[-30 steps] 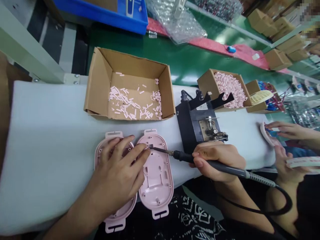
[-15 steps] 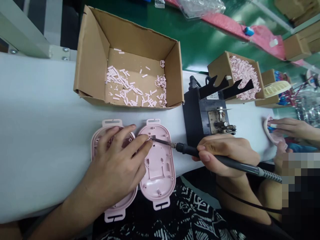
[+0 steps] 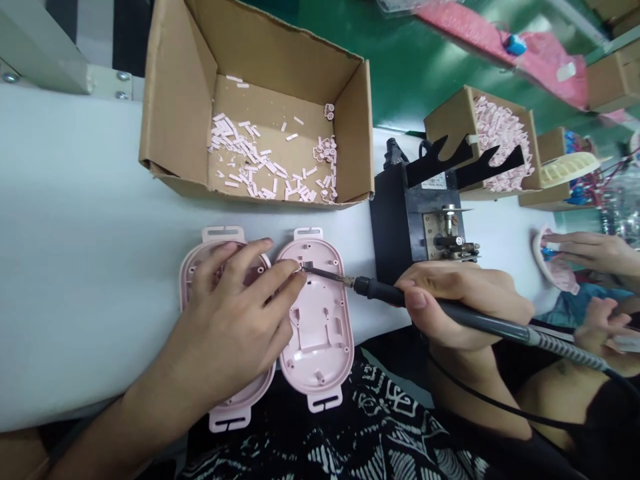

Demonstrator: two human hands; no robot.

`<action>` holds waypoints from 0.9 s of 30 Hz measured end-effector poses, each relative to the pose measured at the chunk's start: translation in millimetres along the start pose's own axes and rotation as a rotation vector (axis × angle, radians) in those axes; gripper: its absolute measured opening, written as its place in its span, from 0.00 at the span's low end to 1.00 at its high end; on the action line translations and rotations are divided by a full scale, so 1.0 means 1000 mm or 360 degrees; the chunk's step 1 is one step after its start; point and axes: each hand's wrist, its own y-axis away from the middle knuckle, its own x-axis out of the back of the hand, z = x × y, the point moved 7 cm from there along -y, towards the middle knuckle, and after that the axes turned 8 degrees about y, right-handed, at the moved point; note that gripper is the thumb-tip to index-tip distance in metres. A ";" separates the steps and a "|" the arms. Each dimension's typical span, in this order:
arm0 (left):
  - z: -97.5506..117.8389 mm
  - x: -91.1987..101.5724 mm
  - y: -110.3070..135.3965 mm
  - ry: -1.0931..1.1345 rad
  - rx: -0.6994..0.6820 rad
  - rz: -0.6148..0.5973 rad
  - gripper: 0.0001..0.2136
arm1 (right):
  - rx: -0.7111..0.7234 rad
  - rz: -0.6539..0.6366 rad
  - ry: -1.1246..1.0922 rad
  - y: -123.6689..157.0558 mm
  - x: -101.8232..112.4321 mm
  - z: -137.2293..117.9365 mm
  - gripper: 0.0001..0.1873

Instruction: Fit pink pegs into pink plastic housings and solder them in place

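My left hand [image 3: 225, 327] was spread open, not gripping, pressing on two pink shells, with the fingertips [image 3: 295, 268] on the right shell [image 3: 320, 353] and the palm over the left shell [image 3: 187, 293]. My right hand [image 3: 460, 300] was closed penwise on a soldering iron [image 3: 480, 319], its tip at that shell's top end. Biggest risk: a slip could melt plastic or burn those fingertips, and a tugging cord [image 3: 570, 348] could cause it.

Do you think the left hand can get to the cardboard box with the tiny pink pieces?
Probably yes. The left hand rests on the pink plastic shells, and only white foam padding lies between it and the cardboard box. Nothing seems to block the way, though it would have to lift off first.
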 end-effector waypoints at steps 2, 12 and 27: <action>0.000 0.001 0.000 -0.0008 -0.0006 0.0017 0.16 | 0.0018 0.0026 -0.0022 0.000 0.001 0.000 0.09; -0.001 0.002 0.000 0.0057 0.0028 0.0058 0.15 | -0.0047 0.0050 -0.0057 0.000 0.002 0.004 0.08; 0.000 0.003 0.000 0.0023 -0.0001 0.0057 0.15 | -0.0106 0.0054 -0.0053 0.002 0.002 0.005 0.08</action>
